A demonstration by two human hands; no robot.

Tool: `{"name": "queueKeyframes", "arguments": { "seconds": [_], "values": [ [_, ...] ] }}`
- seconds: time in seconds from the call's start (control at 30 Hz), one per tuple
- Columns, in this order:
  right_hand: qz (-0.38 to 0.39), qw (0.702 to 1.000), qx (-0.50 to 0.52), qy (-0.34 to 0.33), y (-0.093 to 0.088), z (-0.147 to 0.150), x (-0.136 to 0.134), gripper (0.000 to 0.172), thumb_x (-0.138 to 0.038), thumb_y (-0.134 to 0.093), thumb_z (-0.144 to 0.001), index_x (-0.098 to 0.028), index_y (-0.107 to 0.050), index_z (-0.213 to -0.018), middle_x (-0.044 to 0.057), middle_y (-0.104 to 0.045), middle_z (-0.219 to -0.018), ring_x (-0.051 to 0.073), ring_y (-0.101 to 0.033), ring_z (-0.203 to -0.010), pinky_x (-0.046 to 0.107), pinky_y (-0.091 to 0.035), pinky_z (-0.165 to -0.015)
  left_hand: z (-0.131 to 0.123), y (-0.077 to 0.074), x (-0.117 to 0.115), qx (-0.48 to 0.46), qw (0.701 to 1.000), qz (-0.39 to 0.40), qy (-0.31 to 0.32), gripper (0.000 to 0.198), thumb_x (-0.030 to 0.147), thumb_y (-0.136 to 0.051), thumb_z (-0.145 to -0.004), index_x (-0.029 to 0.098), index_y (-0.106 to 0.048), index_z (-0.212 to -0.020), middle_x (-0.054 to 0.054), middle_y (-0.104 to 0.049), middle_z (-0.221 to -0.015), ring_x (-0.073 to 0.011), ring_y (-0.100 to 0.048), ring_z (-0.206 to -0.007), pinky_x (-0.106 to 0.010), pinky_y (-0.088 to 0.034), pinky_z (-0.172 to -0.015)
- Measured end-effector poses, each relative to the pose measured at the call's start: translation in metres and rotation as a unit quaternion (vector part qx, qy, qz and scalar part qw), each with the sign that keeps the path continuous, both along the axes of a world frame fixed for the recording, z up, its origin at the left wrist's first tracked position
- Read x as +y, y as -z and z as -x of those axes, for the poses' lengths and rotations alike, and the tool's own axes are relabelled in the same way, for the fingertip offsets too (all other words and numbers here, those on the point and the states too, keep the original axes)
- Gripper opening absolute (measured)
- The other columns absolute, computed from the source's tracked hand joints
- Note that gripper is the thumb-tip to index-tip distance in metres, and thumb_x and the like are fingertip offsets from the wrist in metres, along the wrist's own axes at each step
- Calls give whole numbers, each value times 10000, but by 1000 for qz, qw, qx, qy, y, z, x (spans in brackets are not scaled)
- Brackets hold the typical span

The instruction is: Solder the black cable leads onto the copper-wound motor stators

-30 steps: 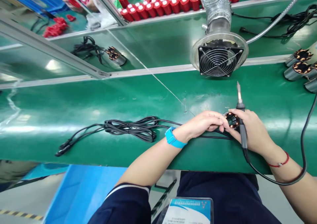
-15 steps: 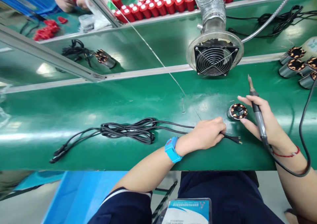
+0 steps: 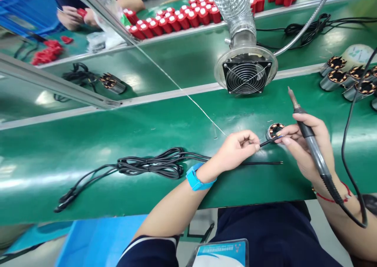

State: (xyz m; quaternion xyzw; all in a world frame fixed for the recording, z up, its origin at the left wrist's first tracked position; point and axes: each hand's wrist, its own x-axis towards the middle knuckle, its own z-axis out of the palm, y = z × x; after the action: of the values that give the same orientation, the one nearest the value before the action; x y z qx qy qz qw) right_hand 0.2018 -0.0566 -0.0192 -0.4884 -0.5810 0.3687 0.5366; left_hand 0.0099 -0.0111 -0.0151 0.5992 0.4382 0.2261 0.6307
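Note:
My left hand (image 3: pixel 235 151) is closed on a black power cable (image 3: pixel 267 142) near its stripped end. A thin solder wire (image 3: pixel 203 110) comes down from the upper left to this hand. My right hand (image 3: pixel 309 162) grips a soldering iron (image 3: pixel 316 153), tip pointing up and away, while its thumb and fingertips pinch the cable's small coloured wires. Just behind those wires stands a motor stator (image 3: pixel 272 130) with copper windings, partly covered by the fingers and cable. A second cable end (image 3: pixel 265 163) lies below my left hand. Both cables lead left to a tied bundle (image 3: pixel 150 165).
A fume extractor fan (image 3: pixel 246 78) hangs at the bench's back edge. Several more stators (image 3: pixel 334 80) stand at the back right beside a tape roll (image 3: pixel 357 54). Beyond the metal frame are red housings (image 3: pixel 182 21) and another person's hands (image 3: pixel 70 17).
My left hand has lifted one cable end off the bench and brought it up to the stator. My right fingers have moved in and closed on its wires. The view has shifted slightly.

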Motion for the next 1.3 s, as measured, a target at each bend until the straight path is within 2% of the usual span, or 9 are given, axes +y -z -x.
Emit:
{"name": "queueKeyframes", "arguments": {
  "seconds": [0.13, 0.33, 0.43, 0.63, 0.73, 0.9, 1.07, 1.2, 1.3],
  "values": [
    [6, 1000, 4, 12, 2, 2, 5, 401, -254, -630, -851, -292, -444, -1203, 1, -640, -870, 202, -680, -860, 416, -602, -790, -2, 1, 0, -12, 1000, -12, -6, 196, 339, -605, -744, 155, -537, -752, 61, -407, -565, -66, -325, -522, -218, -266, -525],
    [32, 998, 45, -31, 12, 8, 7, 410, -241, -653, -827, -281, -448, -1180, -26, -632, -816, 132, -632, -682, 265, -556, -573, -7, 0, -3, -34, 996, -84, -2, 304, 387, -455, -894, 150, -602, -773, -27, -588, -772, -115, -517, -732, -252, -412, -730],
    [25, 999, 29, -39, 16, 10, 5, 447, -251, -656, -830, -282, -427, -1213, -15, -631, -856, 137, -638, -716, 287, -574, -620, -9, 2, -6, -6, 994, -110, 11, 311, 355, -434, -917, 158, -587, -731, -23, -598, -766, -120, -543, -765, -252, -422, -772],
    [-21, 998, 1, -55, 13, 10, 4, 435, -219, -635, -848, -279, -432, -1228, -1, -636, -880, 145, -644, -754, 324, -587, -682, -9, 5, -8, 22, 990, -138, 31, 337, 359, -451, -922, 152, -543, -673, 3, -551, -692, -102, -491, -690, -240, -395, -691],
    [-37, 998, -25, -53, 10, 10, 3, 393, -238, -624, -857, -278, -437, -1201, -10, -637, -835, 151, -638, -732, 331, -577, -666, -8, 4, -8, -10, 995, -86, 49, 341, 379, -468, -923, 139, -586, -711, -9, -592, -705, -107, -533, -717, -242, -423, -722],
    [-50, 997, -50, -37, 11, 11, -1, 383, -273, -614, -867, -302, -427, -1200, -16, -633, -818, 165, -624, -722, 362, -564, -667, -9, 0, -8, -129, 978, 138, 84, 388, 521, -550, -858, 136, -574, -818, -20, -628, -690, -89, -561, -562, -223, -446, -565],
    [-48, 997, -56, -32, 14, 12, -3, 388, -273, -608, -871, -294, -425, -1212, -5, -636, -829, 184, -639, -758, 404, -563, -731, -9, -8, -8, -118, 986, 117, 9, 173, 292, -634, -789, 138, -577, -736, 44, -527, -607, -43, -420, -541, -189, -341, -548],
    [-63, 989, -113, 70, 17, 3, 2, 416, -276, -608, -864, -281, -438, -1243, 52, -667, -999, 232, -654, -964, 441, -543, -832, -9, -7, -4, -53, 997, 48, -38, 84, 178, -575, -757, 136, -567, -686, 40, -499, -608, -61, -413, -577, -206, -325, -570],
    [-17, 970, -203, 134, 25, -8, 7, 473, -287, -623, -849, -291, -436, -1283, 93, -636, -1178, 265, -623, -1087, 492, -509, -921, -9, -2, -1, -17, 998, 21, -52, 77, 144, -545, -748, 135, -559, -673, 39, -499, -608, -67, -424, -589, -209, -337, -583]
  ]
}}
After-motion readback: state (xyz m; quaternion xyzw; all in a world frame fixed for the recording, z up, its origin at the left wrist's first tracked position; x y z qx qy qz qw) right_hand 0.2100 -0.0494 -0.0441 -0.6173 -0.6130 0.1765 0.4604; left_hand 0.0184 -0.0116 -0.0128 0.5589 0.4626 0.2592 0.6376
